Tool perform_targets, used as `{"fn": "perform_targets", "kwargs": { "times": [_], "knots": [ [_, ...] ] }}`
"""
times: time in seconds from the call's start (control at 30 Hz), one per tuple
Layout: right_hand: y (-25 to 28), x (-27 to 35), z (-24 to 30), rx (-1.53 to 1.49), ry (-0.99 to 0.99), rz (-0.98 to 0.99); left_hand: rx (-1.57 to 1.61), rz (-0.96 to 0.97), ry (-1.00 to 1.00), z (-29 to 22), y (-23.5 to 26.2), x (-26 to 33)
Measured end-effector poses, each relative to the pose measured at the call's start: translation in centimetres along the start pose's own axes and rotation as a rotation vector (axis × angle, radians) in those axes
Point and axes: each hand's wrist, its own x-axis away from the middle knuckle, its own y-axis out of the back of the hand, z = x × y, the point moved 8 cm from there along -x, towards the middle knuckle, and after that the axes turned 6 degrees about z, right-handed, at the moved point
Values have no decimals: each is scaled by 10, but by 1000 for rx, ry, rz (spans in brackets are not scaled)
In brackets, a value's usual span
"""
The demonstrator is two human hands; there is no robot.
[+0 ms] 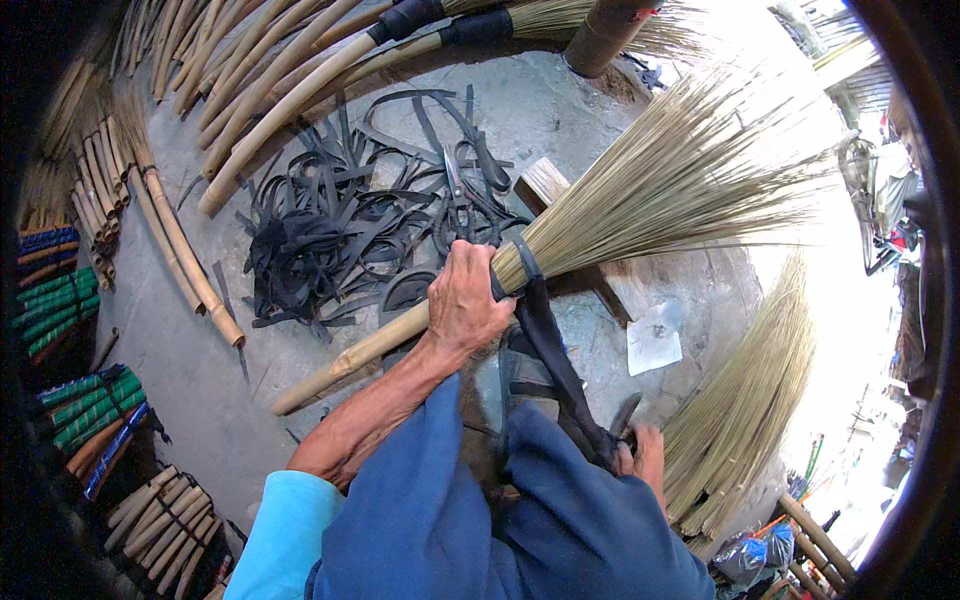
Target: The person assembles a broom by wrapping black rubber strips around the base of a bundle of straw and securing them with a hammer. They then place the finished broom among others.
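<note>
A broom lies slantwise before me, its bamboo handle [350,362] toward the lower left and its straw bristles [670,170] fanning to the upper right. My left hand [468,300] is closed around it where the handle meets the bristles. One turn of a black rubber strip [552,355] circles the base of the bristles just beyond that hand, and its length runs down toward my right knee. There my right hand [643,458], partly hidden by my blue trouser leg, grips the strip's lower part, with a short end sticking up beside the fingers.
Tangled black strips [310,235] lie ahead, with scissors [458,200] on them. A wooden block [542,184] sits under the broom. Loose straw [745,410] rests at the right, near a white sheet [654,340]. Bamboo-handled brooms [290,105] line the upper left; green-wrapped bundles [95,410] stand left.
</note>
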Motion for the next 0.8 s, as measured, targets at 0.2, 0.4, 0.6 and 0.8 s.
{"fn": "perform_targets", "kwargs": {
  "times": [0.2,0.4,0.6,0.8],
  "knots": [
    [9,-98,120,-209,240,-123,-23,-32,-35,2,-5,3],
    [47,-149,249,-270,552,-207,-97,-35,-70,3,-7,5],
    [61,-203,338,-202,738,-211,-198,-21,-72,-3,-16,13],
    [-30,-320,386,484,521,279,-458,73,-55,-4,-30,15]
  ]
}}
